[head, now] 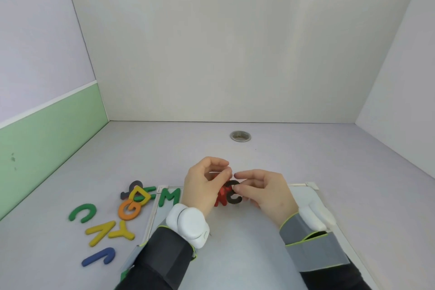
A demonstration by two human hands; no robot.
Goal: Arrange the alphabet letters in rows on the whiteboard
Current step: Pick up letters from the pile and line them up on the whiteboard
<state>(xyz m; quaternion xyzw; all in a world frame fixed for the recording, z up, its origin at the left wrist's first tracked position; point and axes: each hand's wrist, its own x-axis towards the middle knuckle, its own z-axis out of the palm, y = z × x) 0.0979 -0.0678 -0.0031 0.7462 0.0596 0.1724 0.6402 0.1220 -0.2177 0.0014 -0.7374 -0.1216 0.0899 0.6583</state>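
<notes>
A whiteboard [235, 254] lies flat on the desk in front of me. A green M [169, 197] sits at its top left corner. My left hand [204, 186] pinches a red letter [222, 195] above the board's top edge. My right hand [268, 192] grips a black C-shaped letter [235, 193] right beside the red one; the two letters touch or overlap. Loose letters lie left of the board: a green C [82, 212], an orange G [129, 209], a yellow D [140, 195], two yellow letters [109, 232] and a blue J [100, 257].
A green E [150, 192] and a dark letter [134, 187] lie under the yellow D. A round metal grommet [240, 136] sits in the desk near the back wall. Walls close the desk at the back, left and right.
</notes>
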